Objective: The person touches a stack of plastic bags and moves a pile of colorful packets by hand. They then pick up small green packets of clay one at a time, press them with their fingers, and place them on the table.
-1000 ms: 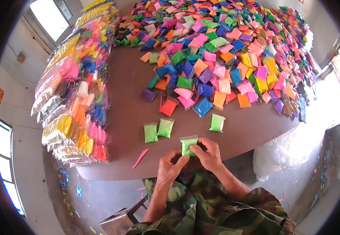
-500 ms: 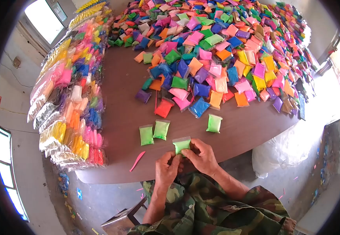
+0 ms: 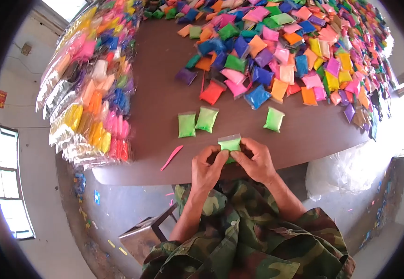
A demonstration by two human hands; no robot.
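My left hand (image 3: 205, 168) and my right hand (image 3: 258, 162) pinch a small clear zip bag of light green material (image 3: 230, 143) between them, near the table's front edge. Both thumbs press on the near side of it; the fingers behind are partly hidden. Beyond my hands on the left lie two similar bags, one green bag (image 3: 186, 125) and a second green bag (image 3: 207, 119), close side by side. Farther right is a third green bag (image 3: 274, 119), apart from them. A pink plastic knife-like tool (image 3: 171, 158) rests left of my left hand.
A large heap of small bags in many colours (image 3: 262, 60) covers the back and right of the brown table (image 3: 160, 93). Larger clear packs (image 3: 86, 93) are stacked along the left edge. A stool (image 3: 148, 232) stands below, and a translucent plastic sack (image 3: 334, 172) sits at the right.
The view has tilted down, so the table appears higher. My left hand has shifted its hold, and its thumb now presses on the bag beside the right thumb.
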